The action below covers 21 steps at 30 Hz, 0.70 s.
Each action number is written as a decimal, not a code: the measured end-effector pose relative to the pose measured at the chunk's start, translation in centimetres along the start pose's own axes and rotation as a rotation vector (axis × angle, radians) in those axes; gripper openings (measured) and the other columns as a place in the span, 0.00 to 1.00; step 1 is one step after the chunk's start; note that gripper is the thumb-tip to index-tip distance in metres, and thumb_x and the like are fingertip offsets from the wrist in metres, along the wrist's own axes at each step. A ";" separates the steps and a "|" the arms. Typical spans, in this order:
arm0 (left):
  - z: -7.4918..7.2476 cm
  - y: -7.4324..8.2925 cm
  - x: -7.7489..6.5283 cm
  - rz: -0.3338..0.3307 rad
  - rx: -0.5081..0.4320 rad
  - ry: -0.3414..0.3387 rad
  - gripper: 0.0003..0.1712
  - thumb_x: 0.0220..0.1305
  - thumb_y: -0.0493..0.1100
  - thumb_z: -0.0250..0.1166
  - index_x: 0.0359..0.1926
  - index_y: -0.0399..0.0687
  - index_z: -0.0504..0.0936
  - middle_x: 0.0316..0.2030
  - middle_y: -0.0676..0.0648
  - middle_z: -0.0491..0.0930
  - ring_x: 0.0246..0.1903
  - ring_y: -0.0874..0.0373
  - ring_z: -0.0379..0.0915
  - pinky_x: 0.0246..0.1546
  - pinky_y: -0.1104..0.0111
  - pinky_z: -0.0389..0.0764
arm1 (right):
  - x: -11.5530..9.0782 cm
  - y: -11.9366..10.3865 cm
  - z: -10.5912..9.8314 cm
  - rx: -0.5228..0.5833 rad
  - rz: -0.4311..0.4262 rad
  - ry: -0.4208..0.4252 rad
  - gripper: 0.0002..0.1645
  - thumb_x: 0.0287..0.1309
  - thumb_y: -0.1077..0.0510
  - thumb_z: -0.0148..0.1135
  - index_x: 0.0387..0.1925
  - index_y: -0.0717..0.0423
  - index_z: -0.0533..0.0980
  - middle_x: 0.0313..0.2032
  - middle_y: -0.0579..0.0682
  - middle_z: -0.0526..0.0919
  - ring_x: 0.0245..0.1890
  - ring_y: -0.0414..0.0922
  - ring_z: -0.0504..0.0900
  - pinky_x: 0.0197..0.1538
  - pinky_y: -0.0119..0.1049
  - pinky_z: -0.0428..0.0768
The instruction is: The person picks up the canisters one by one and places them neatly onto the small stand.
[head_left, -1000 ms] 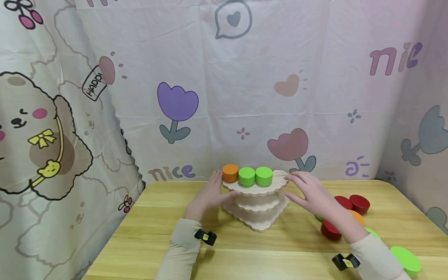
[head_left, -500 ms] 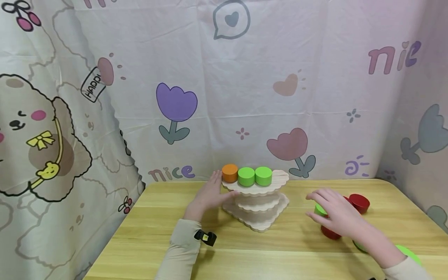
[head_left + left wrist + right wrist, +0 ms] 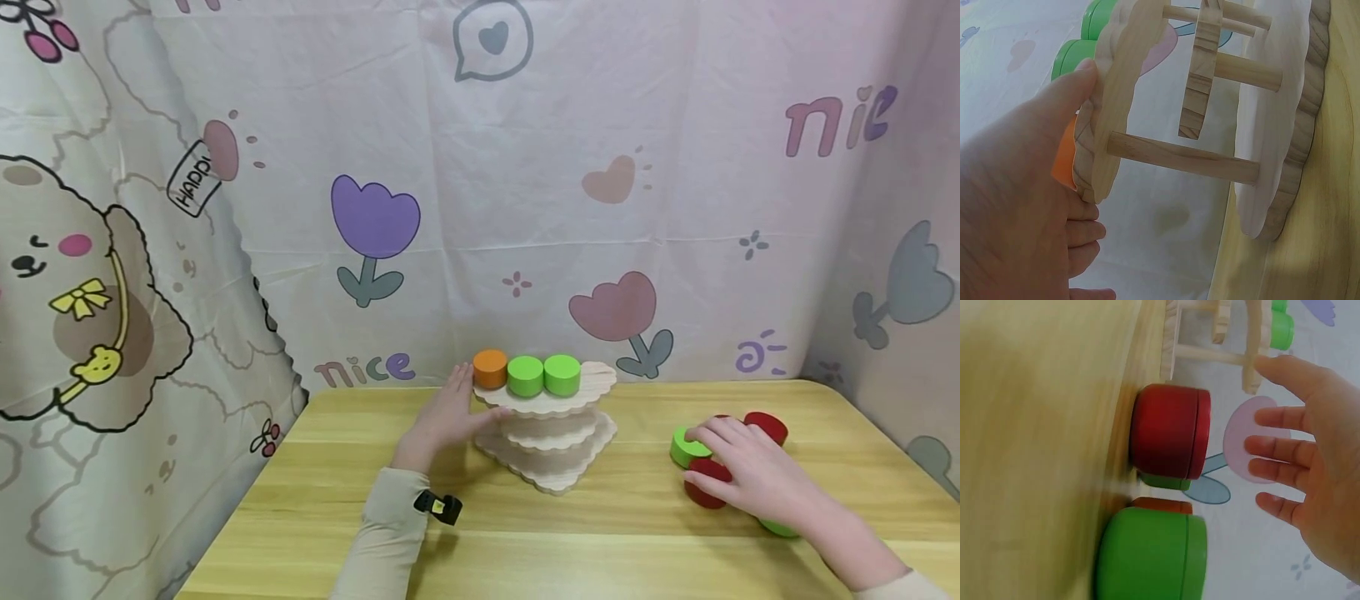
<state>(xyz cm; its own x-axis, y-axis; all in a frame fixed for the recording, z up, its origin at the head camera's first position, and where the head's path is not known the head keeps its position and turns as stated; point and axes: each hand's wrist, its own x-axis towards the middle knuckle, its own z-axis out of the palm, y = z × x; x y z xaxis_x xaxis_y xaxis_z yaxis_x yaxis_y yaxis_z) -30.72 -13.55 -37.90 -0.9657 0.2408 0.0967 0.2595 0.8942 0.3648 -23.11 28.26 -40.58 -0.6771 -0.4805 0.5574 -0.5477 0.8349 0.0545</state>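
Observation:
A pale three-tier wooden stand (image 3: 562,405) with scalloped boards rises mid-table, its tiers joined by dowels (image 3: 1185,156). On its top board sit an orange round block (image 3: 491,369) and two green round blocks (image 3: 543,376) in a row. My left hand (image 3: 442,419) touches the top board's left corner, thumb along the front edge and fingers beside the orange block. Over on the right, my right hand (image 3: 753,467) hovers with spread, relaxed fingers above a cluster: a red block (image 3: 705,490), a green block (image 3: 687,452) and others it partly covers. In the right wrist view nothing is between its fingers.
Another red block (image 3: 768,427) stands behind the right hand, and a green one (image 3: 780,527) shows below its wrist. An orange block (image 3: 1163,504) peeks from behind a green block (image 3: 1147,556) in the right wrist view. A printed cloth (image 3: 502,167) hangs behind the wooden table (image 3: 360,492).
My right hand has moved from beside the stand's right end, rightward and down to the loose blocks. The left hand stays at the stand's left corner; the blocks on top have not moved.

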 end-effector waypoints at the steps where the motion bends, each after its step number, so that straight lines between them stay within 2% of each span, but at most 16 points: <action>1: 0.0 0.0 0.0 0.000 -0.002 0.004 0.67 0.53 0.83 0.50 0.77 0.41 0.43 0.77 0.42 0.41 0.78 0.49 0.35 0.77 0.55 0.47 | 0.0 0.1 0.0 -0.002 0.012 -0.023 0.27 0.39 0.43 0.78 0.42 0.45 0.79 0.39 0.39 0.79 0.43 0.41 0.75 0.40 0.39 0.72; 7: 0.0 0.0 -0.1 0.002 0.003 0.012 0.67 0.53 0.83 0.49 0.77 0.41 0.43 0.77 0.43 0.41 0.78 0.48 0.35 0.77 0.55 0.47 | -0.3 0.7 0.0 0.008 0.081 -0.199 0.27 0.44 0.36 0.73 0.42 0.44 0.78 0.40 0.39 0.78 0.44 0.43 0.74 0.41 0.42 0.73; 11: -0.1 0.0 0.0 0.005 0.002 0.011 0.66 0.54 0.82 0.50 0.77 0.41 0.43 0.77 0.42 0.42 0.78 0.48 0.35 0.77 0.55 0.47 | -0.4 0.9 0.3 0.013 0.108 -0.278 0.28 0.44 0.32 0.72 0.42 0.41 0.78 0.40 0.38 0.77 0.44 0.42 0.73 0.42 0.44 0.74; 14: -0.1 0.0 0.0 0.004 0.004 0.008 0.66 0.54 0.82 0.50 0.77 0.41 0.43 0.77 0.42 0.42 0.78 0.48 0.35 0.77 0.55 0.47 | -0.6 1.0 0.4 0.008 0.106 -0.300 0.28 0.42 0.33 0.73 0.42 0.40 0.77 0.39 0.38 0.77 0.43 0.42 0.72 0.41 0.43 0.73; 21: 0.0 -0.1 0.1 0.001 0.002 0.007 0.66 0.53 0.83 0.50 0.77 0.41 0.44 0.78 0.42 0.42 0.78 0.48 0.35 0.77 0.54 0.48 | -0.8 1.1 0.6 -0.002 0.071 -0.289 0.29 0.37 0.39 0.77 0.42 0.40 0.77 0.41 0.40 0.78 0.45 0.44 0.74 0.41 0.43 0.75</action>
<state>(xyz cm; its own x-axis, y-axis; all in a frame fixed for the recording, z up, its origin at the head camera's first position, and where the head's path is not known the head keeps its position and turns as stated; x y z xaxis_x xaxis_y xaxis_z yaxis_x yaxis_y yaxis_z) -30.81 -13.61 -37.90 -0.9654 0.2393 0.1033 0.2606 0.8949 0.3624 -23.47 29.41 -41.52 -0.8256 -0.4775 0.3007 -0.4934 0.8694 0.0259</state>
